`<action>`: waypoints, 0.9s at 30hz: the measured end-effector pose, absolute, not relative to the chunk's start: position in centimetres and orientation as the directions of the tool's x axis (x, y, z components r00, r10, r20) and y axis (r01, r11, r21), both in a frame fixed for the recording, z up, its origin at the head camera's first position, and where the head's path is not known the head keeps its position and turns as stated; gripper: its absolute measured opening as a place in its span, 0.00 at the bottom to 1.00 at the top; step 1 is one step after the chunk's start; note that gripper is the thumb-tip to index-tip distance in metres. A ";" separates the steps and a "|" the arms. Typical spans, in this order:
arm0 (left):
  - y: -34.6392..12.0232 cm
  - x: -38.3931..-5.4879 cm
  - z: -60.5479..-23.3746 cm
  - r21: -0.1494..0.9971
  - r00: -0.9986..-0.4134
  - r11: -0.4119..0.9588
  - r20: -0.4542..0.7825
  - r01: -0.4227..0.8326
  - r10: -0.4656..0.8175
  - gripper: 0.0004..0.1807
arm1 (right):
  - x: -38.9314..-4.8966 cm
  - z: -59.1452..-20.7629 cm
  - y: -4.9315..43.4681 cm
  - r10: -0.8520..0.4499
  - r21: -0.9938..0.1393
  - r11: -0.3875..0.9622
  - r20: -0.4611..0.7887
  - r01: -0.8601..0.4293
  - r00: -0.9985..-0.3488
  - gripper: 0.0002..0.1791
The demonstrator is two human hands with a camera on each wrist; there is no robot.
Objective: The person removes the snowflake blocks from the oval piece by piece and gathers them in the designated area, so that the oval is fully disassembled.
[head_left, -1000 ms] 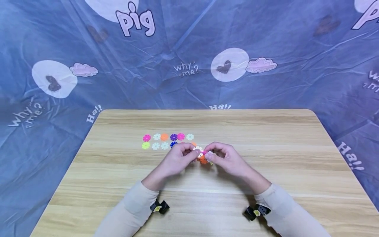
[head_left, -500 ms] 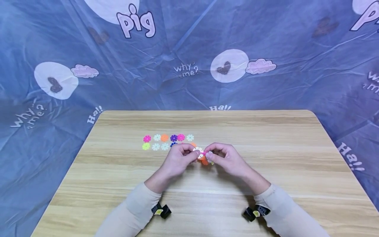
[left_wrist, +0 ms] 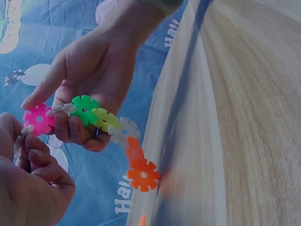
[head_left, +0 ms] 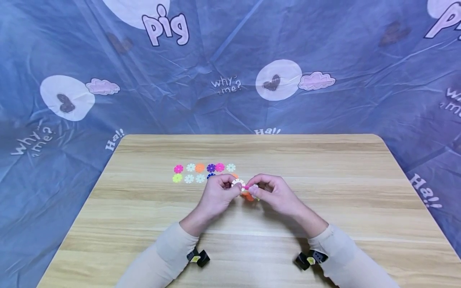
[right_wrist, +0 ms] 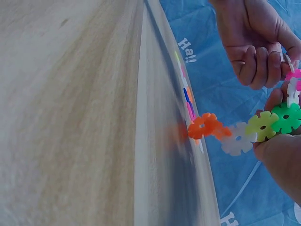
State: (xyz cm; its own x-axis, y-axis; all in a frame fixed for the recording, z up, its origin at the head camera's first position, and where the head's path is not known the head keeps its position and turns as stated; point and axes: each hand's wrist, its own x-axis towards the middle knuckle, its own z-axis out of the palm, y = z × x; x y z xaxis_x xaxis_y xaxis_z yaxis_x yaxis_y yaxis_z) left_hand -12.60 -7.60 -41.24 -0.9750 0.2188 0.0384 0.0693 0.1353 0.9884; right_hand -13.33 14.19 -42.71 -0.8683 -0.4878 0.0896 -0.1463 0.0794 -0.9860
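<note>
My left hand [head_left: 217,196] pinches a white notched snowflake disc [head_left: 237,184] between thumb and fingers. That disc meets the edge of a pink disc [left_wrist: 37,124], which is the near end of a chain. My right hand [head_left: 275,192] grips the chain around its white and green [left_wrist: 89,114] discs, the thumb reaching to the pink one. Past the right fingers hang a yellow disc [left_wrist: 107,120], a clear-white disc [right_wrist: 238,144] and orange discs [left_wrist: 143,182] at the far end. The chain is held above the table, and the fingers partly cover it.
Two rows of loose discs lie on the wooden table [head_left: 324,192] beyond and left of my hands, among them a pink one [head_left: 178,169], a yellow-green one [head_left: 177,178] and a purple one [head_left: 211,168]. A printed blue cloth [head_left: 201,108] hangs behind the table.
The white disc in my left hand has shifted slightly left and tilted against the pink one. The right hand and its grip on the chain stay nearly the same.
</note>
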 end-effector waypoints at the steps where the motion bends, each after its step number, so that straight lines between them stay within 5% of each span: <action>1: -7.6 -12.6 -41.2 0.988 -0.975 0.139 0.041 0.072 0.217 0.08 | -13.3 -42.7 14.2 -0.486 -0.986 0.081 0.091 -0.148 -0.869 0.10; 20: -9.4 -13.8 -40.8 0.955 -0.954 0.274 0.024 0.110 0.299 0.12 | -13.4 -42.6 14.4 -0.458 -0.980 0.114 0.095 -0.164 -0.884 0.10; 27: -9.7 -15.4 -40.7 0.896 -0.954 0.422 0.003 0.136 0.300 0.13 | -13.3 -42.6 14.4 -0.454 -0.980 0.113 0.094 -0.161 -0.886 0.09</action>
State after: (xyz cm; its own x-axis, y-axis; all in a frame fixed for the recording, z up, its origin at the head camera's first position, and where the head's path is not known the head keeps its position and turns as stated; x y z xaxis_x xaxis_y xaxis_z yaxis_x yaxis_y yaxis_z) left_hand -15.40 -9.67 -40.73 -0.9539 0.3000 0.0030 0.1357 0.4224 0.8962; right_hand -13.32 14.40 -42.58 -0.8861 -0.4540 0.0936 -0.1614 0.1128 -0.9804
